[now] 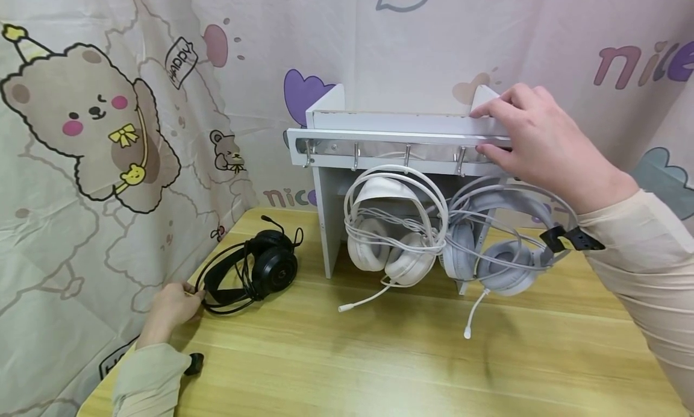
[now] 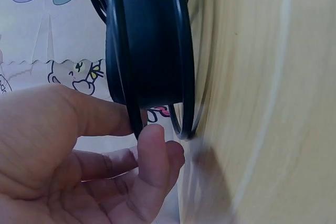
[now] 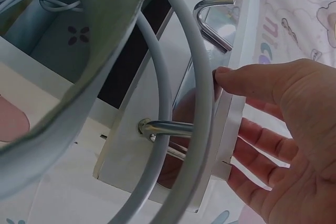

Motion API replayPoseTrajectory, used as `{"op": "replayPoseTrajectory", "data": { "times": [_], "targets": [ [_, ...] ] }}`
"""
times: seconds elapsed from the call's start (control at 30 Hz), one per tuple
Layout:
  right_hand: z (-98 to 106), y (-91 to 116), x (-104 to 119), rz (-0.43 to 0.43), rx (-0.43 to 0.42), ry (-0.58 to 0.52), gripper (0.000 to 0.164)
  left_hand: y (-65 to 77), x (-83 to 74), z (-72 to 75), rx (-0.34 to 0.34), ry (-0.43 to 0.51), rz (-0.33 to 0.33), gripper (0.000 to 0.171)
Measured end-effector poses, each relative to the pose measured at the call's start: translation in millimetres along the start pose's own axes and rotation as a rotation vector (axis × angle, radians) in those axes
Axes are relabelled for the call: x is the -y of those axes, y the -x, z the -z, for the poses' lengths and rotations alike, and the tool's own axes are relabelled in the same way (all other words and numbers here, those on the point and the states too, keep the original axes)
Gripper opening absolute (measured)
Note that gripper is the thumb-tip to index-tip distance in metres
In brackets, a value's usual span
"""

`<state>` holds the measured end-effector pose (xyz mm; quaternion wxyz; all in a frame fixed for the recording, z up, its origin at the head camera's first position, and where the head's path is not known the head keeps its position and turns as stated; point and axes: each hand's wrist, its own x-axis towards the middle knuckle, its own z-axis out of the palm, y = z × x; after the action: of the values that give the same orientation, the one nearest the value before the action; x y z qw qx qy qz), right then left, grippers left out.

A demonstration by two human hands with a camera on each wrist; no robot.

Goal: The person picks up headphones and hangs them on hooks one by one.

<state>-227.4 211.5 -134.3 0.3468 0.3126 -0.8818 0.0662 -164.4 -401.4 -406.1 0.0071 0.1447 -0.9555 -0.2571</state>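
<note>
In the head view my left hand (image 1: 176, 308) is at the left, its fingers at the end of a black headset (image 1: 273, 269) lying on the table. The left wrist view shows thumb and fingers pinching the headset's thin outer hoop (image 2: 119, 40). My right hand (image 1: 547, 134) grips the top right of a white hook rack (image 1: 379, 123), thumb on the front, other fingers behind the board. A white headset (image 1: 374, 191) with coiled cable hangs in front of the rack. Beside it hangs a grey headset (image 1: 506, 266), its hoops over the end hook (image 3: 176, 128) near my right thumb.
Several metal hooks (image 1: 356, 156) line the rack's front rail. White microphone arms (image 1: 368, 299) stick out below the hanging headsets. A patterned curtain (image 1: 260, 55) closes off the back and left of the wooden table (image 1: 325, 357).
</note>
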Motion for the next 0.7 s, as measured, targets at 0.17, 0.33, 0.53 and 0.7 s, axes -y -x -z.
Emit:
{"op": "replayPoseTrajectory", "data": {
  "times": [0.17,0.33,0.53,0.7],
  "targets": [
    [0,1,1,-0.007,0.001,0.001,0.047,-4.2,0.9,-0.3,-0.029,0.016,0.024,0.026],
    [0,2,1,-0.015,-0.001,0.012,0.046,-10.1,-0.4,5.2,-0.014,0.050,-0.021,0.034],
    [-1,4,0,-0.026,0.003,0.031,0.047,-20.2,-1.6,9.1,-0.128,0.001,-0.079,0.036],
    [-1,4,2,-0.013,-0.005,0.037,0.045,-11.7,-19.9,20.7,-0.215,0.047,-0.059,0.036]
  ]
}}
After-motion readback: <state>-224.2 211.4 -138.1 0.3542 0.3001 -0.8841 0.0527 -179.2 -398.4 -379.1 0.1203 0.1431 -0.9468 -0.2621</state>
